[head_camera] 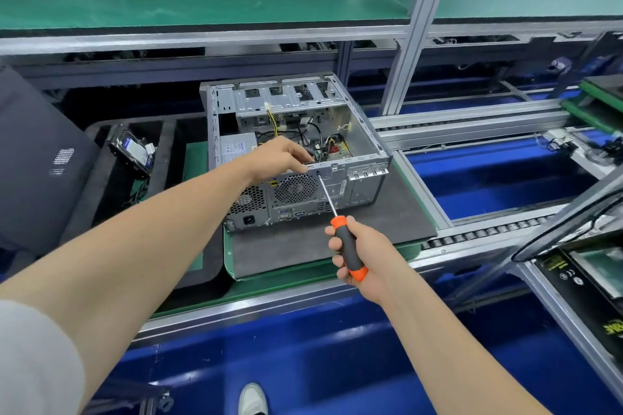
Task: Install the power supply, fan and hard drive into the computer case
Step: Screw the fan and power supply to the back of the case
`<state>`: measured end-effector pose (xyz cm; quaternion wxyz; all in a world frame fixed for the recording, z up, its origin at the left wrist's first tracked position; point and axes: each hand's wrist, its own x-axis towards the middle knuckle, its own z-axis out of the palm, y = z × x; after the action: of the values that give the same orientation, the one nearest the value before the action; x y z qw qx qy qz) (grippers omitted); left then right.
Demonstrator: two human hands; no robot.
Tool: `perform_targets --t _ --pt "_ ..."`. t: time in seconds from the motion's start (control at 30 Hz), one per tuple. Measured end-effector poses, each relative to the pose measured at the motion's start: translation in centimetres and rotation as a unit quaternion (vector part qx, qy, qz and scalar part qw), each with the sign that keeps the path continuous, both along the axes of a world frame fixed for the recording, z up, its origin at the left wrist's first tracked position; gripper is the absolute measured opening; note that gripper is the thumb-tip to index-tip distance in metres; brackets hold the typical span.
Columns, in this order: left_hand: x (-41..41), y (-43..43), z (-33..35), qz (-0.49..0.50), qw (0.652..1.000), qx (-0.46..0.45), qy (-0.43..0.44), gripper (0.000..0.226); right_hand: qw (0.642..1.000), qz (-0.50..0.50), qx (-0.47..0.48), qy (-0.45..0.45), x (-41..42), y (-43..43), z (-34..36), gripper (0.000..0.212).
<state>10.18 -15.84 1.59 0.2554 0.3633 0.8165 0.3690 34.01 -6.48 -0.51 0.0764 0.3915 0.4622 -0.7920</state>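
Grey-metal computer case (354,140) is set open side up on the far-left part of a dark mat (337,239), rear panel turned toward the person. The power supply (237,148) is seated in the case's near-left corner, label up. The fan (296,188) is made out only dimly behind the round grille in the rear panel, approx. mid-panel. The case's upper rear rim is gripped by the left hand (283,155), just above that grille, fingers curled down inside; what the fingertips touch is hidden, poss. the fan's top edge. A screwdriver (349,246) w/ black-and-orange handle is held in the right hand (364,256), all fingers wrapped round the grip, over the mat's near edge. Its tip is set against a screw (318,173) at the grille's upper-right corner. The hard drive (133,152) is left tilted on a black tray (111,199) beyond the mat's left edge, well apart from both hands.
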Motion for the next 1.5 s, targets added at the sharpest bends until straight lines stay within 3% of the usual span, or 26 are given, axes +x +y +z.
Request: perform_targets --t 0.1,0.2,0.27,0.4,0.47,0.53,0.63,0.7,0.73,0.8,0.83,0.87,0.9,0.93,0.97,1.0,1.03,1.07,1.13,1.2,1.3,1.37,1.43,1.47,1.5 --pt "0.1 -0.2 0.2 -0.012 1.000 -0.006 0.011 0.029 0.999 -0.030 0.011 0.019 -0.1 -0.3 -0.1 0.045" --pt "0.2 -0.2 0.3 -0.014 1.000 -0.013 0.024 0.028 0.981 -0.052 0.184 0.031 -0.1 -1.0 -1.0 0.042" --pt "0.3 -0.2 0.2 -0.014 0.999 -0.015 0.031 0.027 0.974 -0.052 0.216 0.038 -0.2 -1.2 -1.2 0.037" --pt "0.3 -0.3 0.2 -0.008 0.999 -0.019 0.042 0.026 0.995 -0.018 -0.076 0.070 0.1 -0.3 -0.5 0.034" --pt "0.3 -0.3 0.3 -0.010 0.999 -0.022 0.043 0.026 0.988 -0.007 -0.136 0.073 0.4 0.0 -0.4 0.037" --pt "0.4 -0.3 0.3 -0.014 0.998 -0.028 0.049 0.027 0.997 0.014 -0.055 0.043 0.2 -0.2 -0.3 0.048" --pt "0.6 -0.2 0.3 -0.017 0.998 -0.033 0.060 0.028 0.980 0.006 0.196 0.022 0.0 -0.8 0.4 0.053" --pt "0.6 -0.2 0.3 -0.008 0.998 -0.025 0.053 0.028 0.924 0.014 0.379 0.037 0.1 -1.4 0.6 0.043" --pt "0.6 -0.2 0.3 -0.004 0.999 -0.020 0.048 0.027 0.867 0.042 0.496 0.020 0.2 -1.5 0.4 0.037" --pt "0.6 -0.1 0.3 0.000 0.999 -0.015 0.037 0.027 0.698 0.108 0.706 -0.057 0.2 -1.9 -0.5 0.034" --pt "0.7 -0.1 0.3 -0.001 0.999 -0.015 0.034 0.027 0.650 0.118 0.747 -0.070 0.2 -2.1 -1.0 0.036" --pt "0.7 -0.1 0.4 -0.003 0.999 -0.017 0.034 0.027 0.661 0.116 0.739 -0.056 0.1 -2.2 -1.5 0.038" --pt "0.8 -0.1 0.4 -0.005 0.999 -0.019 0.035 0.027 0.721 0.096 0.686 -0.015 -0.1 -2.0 -2.0 0.041" --pt "0.8 -0.1 0.4 -0.004 0.999 -0.019 0.033 0.027 0.808 0.064 0.584 0.042 -0.3 -1.6 -2.4 0.043" --pt "0.8 -0.2 0.4 -0.001 1.000 -0.015 0.025 0.026 0.902 0.021 0.421 0.092 -0.4 -1.1 -2.7 0.044" --pt "0.7 -0.2 0.4 0.005 1.000 -0.009 0.016 0.026 0.968 -0.015 0.221 0.122 -0.4 -0.6 -2.9 0.042" --pt "0.7 -0.2 0.4 0.009 1.000 -0.005 0.010 0.025 0.989 -0.037 0.037 0.137 -0.3 -0.2 -3.0 0.039" --pt "0.7 -0.1 0.4 0.011 1.000 -0.005 0.008 0.025 0.983 -0.048 -0.100 0.146 -0.1 0.1 -3.1 0.036" --pt "0.7 -0.1 0.5 0.006 1.000 -0.009 0.015 0.024 0.964 -0.047 -0.207 0.157 0.1 0.2 -3.4 0.035" --pt "0.9 -0.2 0.7 -0.001 1.000 -0.016 0.021 0.024 0.976 -0.029 -0.169 0.136 0.0 0.0 -3.5 0.041" --pt "1.0 -0.2 0.7 0.003 1.000 -0.026 0.013 0.023 0.998 0.004 0.026 0.054 0.0 -0.8 -3.1 0.048" --pt "1.1 -0.1 0.6 0.005 0.999 -0.033 0.006 0.023 0.986 -0.018 0.166 0.030 0.0 -1.5 -2.6 0.045" --pt "1.1 -0.1 0.7 0.007 0.999 -0.040 0.011 0.023 0.946 -0.033 0.320 0.046 0.2 -2.2 -2.1 0.040" --pt "1.1 -0.1 0.6 0.010 0.999 -0.043 0.015 0.024 0.904 -0.015 0.425 0.051 0.5 -2.5 -2.1 0.037" --pt "1.1 -0.1 0.6 0.013 0.999 -0.044 0.018 0.025 0.836 0.018 0.546 0.040 0.7 -2.7 -2.3 0.033"
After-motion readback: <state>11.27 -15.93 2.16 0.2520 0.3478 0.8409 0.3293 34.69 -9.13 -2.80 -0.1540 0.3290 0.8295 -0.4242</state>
